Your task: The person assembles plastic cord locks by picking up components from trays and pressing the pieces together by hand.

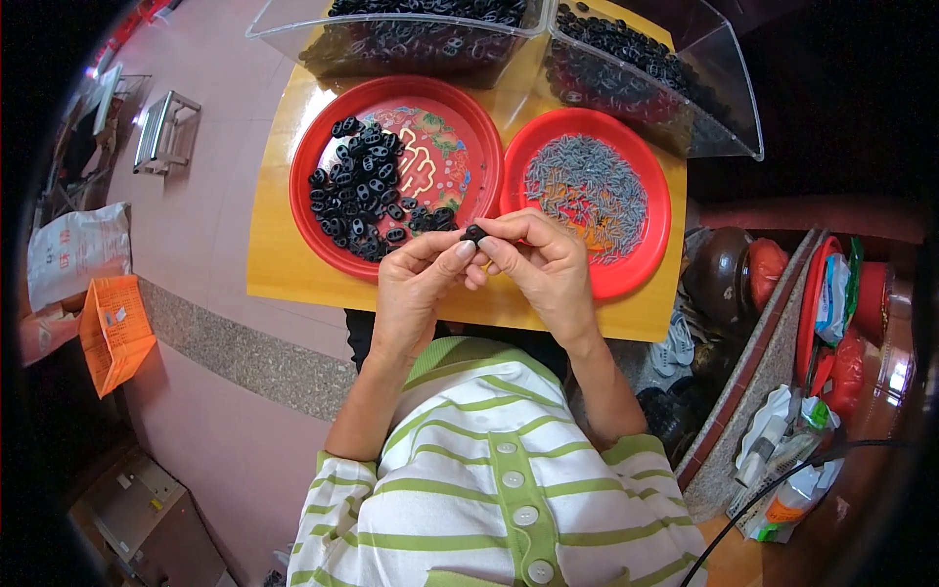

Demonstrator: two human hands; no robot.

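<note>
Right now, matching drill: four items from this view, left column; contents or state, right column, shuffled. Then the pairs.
1. left red plate
2. right red plate
3. clear bins
4. both hands

A. pinch one small black part at the fingertips
B. holds a heap of small grey pieces
C. stand at the table's far edge, filled with black parts
D. holds loose black parts on its left side

Pairs: 1-D, 2-B, 3-C, 4-A

A glossy red round plate (323, 147) at upper centre carries black oval plastic pieces (357, 191) over a pink, green and gold printed middle. The matching red plate (650, 240) beside it holds grey pins (587, 191) (pale, slightly bluish). Both sit on a yellow-orange tabletop (279, 245); lower centre, a white shirt with green stripes (489, 489).
</note>
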